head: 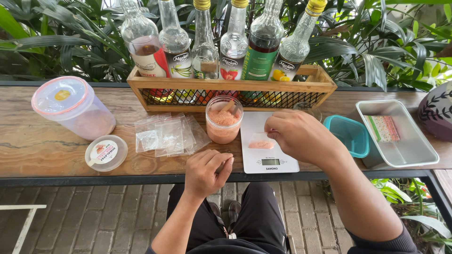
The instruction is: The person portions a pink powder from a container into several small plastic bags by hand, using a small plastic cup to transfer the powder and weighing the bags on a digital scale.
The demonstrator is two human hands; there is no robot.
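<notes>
The small bag of pink salt (260,142) is lying flat on the white scale (269,157), long axis running left-right, and it's being pinched by the right hand (294,134) fingers from the scale's right side. The left hand (205,170) is being kept loosely curled, empty as far as can be seen, at the scale's near-left corner on the surface (42,146).

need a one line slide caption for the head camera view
Right hand holds a small bag of pink salt on a kitchen scale; left hand rests at the table edge.
</notes>
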